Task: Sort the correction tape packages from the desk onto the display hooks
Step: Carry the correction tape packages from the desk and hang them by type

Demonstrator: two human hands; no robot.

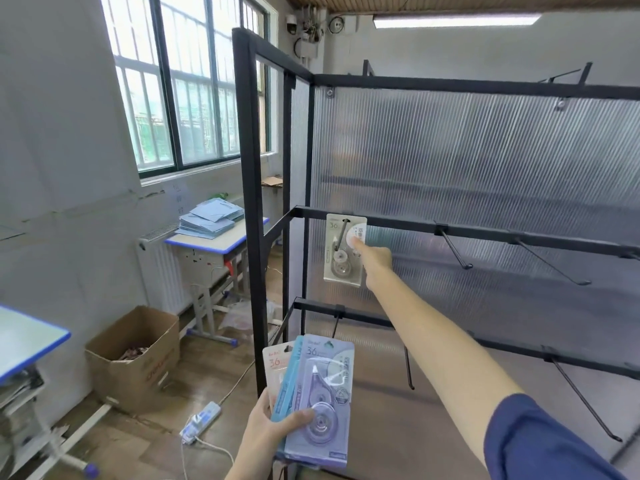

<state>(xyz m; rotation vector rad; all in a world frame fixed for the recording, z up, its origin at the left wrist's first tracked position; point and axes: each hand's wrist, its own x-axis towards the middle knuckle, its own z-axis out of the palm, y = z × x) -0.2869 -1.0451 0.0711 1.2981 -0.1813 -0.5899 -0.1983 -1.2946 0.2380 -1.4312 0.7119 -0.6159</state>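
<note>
Right now right hand (pixel 375 263) fingertip presses the hung grey package (pixel 344 249) on the mid-rail hook (pixel 343 230); left hand (pixel 273 431) below grips three packages (pixel 315 400), upright.

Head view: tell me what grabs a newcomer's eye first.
The right hand reaches to a grey correction tape package hanging on a hook at the left end of the black display rack. Lower down, the left hand grips a fan of packages, purple in front.
</note>
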